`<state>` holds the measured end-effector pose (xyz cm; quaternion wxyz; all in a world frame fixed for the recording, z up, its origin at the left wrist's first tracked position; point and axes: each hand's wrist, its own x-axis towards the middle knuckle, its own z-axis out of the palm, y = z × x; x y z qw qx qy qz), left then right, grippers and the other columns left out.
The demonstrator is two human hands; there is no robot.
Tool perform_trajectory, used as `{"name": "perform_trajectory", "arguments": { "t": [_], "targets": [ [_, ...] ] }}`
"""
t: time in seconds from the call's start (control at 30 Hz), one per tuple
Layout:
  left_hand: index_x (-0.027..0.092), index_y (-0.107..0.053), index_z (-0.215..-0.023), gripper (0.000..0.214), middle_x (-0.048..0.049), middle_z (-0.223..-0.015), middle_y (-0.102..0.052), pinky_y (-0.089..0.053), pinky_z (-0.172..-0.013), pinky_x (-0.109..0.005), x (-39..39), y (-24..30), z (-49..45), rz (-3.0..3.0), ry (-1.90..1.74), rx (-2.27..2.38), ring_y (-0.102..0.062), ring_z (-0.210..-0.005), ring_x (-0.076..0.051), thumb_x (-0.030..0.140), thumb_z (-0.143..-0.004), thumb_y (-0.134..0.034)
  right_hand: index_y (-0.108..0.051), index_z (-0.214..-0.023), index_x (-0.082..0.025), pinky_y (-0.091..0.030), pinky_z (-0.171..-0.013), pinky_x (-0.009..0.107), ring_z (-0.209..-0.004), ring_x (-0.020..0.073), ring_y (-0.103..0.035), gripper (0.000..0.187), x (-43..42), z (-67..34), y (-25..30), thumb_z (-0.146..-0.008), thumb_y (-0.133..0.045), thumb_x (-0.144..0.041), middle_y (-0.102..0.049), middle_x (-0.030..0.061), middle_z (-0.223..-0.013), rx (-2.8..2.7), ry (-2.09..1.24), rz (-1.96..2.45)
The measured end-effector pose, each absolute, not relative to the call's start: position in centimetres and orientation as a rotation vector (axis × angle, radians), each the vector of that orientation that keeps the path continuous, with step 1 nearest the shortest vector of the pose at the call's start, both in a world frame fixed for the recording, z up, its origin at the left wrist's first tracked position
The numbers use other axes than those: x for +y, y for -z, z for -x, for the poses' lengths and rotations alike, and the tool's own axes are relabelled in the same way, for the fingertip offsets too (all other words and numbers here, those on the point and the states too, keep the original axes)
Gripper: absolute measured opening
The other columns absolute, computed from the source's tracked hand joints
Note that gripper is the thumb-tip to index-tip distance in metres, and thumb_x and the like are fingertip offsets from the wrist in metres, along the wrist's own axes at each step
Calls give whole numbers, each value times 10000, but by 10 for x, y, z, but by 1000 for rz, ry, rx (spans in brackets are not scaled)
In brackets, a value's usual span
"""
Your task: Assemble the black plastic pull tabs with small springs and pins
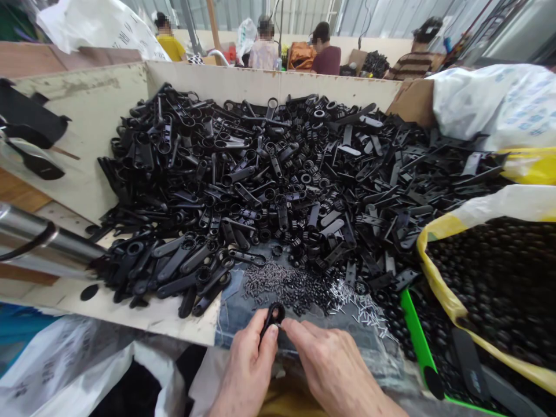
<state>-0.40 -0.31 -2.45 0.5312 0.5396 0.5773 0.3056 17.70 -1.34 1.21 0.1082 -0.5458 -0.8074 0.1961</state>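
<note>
My left hand (249, 356) is closed around a black plastic arm with a ring-shaped end (275, 314), its thumb pressed below the ring. At the ring's near right edge are the fingertips of my right hand (324, 353), drawn together. Whatever they pinch is too small and too covered to make out. Just beyond both hands, on a worn denim cloth (232, 304), lie a heap of tiny dark pieces (282, 284) and a scatter of small silvery pins (360, 304).
A large pile of black plastic parts (243, 168) fills the walled bench. More ring-ended arms (186, 260) lie to the left, near a metal cylinder (47, 243). At right stand a yellow-edged sack (438, 231) of black balls and a green tray edge (417, 336). Several people sit beyond.
</note>
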Motion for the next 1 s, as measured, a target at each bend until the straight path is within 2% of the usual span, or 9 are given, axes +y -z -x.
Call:
{"name": "perform_trajectory", "arguments": {
  "t": [0.17, 0.33, 0.47, 0.57, 0.67, 0.77, 0.83, 0.9, 1.0],
  "targets": [
    [230, -710, -1084, 314, -67, -849, -790, -531, -668, -313, 0, 22, 0, -1474, -667, 1443, -739, -764, -253, 423, -1000, -476, -648, -1092, -225, -272, -454, 292, -508, 170, -699, 421, -16, -167, -8, -763, -488, -17, -770, 22, -743, -2423, -416, 1709],
    [250, -700, -1078, 281, -73, -911, -828, -563, -698, -332, -3, 33, 1, -1638, -614, 1482, -784, -806, -271, 347, -1001, -447, -624, -984, -225, -266, -455, 305, -517, 180, -710, 315, -23, -159, -3, -768, -510, -26, -778, 29, -720, -2333, -444, 1803],
    [238, -670, -1135, 321, -97, -964, -840, -571, -719, -349, -9, 43, -4, -1822, -574, 1619, -801, -850, -287, 301, -1019, -377, -638, -935, -218, -311, -474, 294, -556, 221, -738, 242, -27, -155, -1, -791, -556, -41, -768, 38, -671, -2318, -574, 1908],
    [236, -660, -1149, 300, -106, -976, -844, -579, -718, -348, -12, 49, -6, -1984, -560, 1656, -808, -852, -295, 281, -1020, -393, -677, -940, -204, -407, -532, 278, -661, 245, -764, 210, -27, -158, -4, -873, -545, -54, -776, 59, -721, -2258, -698, 1939],
    [221, -652, -1191, 301, -116, -947, -845, -581, -661, -343, -15, 54, -5, -2199, -563, 1620, -809, -790, -299, 249, -1020, -406, -716, -965, -210, -506, -675, 265, -815, 233, -772, 225, -26, -167, -12, -994, -517, -109, -797, 54, -847, -2066, -853, 1863],
    [194, -635, -1229, 311, -127, -922, -844, -570, -590, -333, -13, 56, 1, -2425, -551, 1533, -808, -730, -298, 212, -1010, -416, -729, -888, -225, -518, -724, 230, -848, 199, -760, 252, -25, -175, -20, -1021, -536, -133, -795, 21, -858, -1948, -1017, 1744],
    [179, -634, -1217, 317, -134, -919, -844, -567, -556, -327, -8, 55, 5, -2529, -585, 1449, -810, -708, -295, 182, -994, -409, -731, -901, -221, -524, -748, 233, -867, 201, -756, 262, -25, -176, -22, -1022, -525, -113, -795, 29, -879, -1964, -1007, 1724],
    [180, -638, -1199, 315, -135, -943, -844, -576, -548, -322, -2, 49, 9, -2553, -611, 1392, -814, -714, -290, 173, -993, -400, -731, -1008, -219, -533, -796, 253, -909, 213, -754, 249, -27, -173, -20, -1032, -507, -111, -795, 48, -928, -1991, -919, 1726],
    [193, -649, -1182, 308, -122, -912, -844, -593, -570, -319, 4, 38, 11, -2451, -629, 1418, -816, -723, -285, 215, -1014, -392, -710, -1081, -223, -537, -806, 262, -911, 211, -748, 241, -31, -166, -11, -1055, -484, -146, -785, 53, -945, -1995, -815, 1711]
  ]
}}
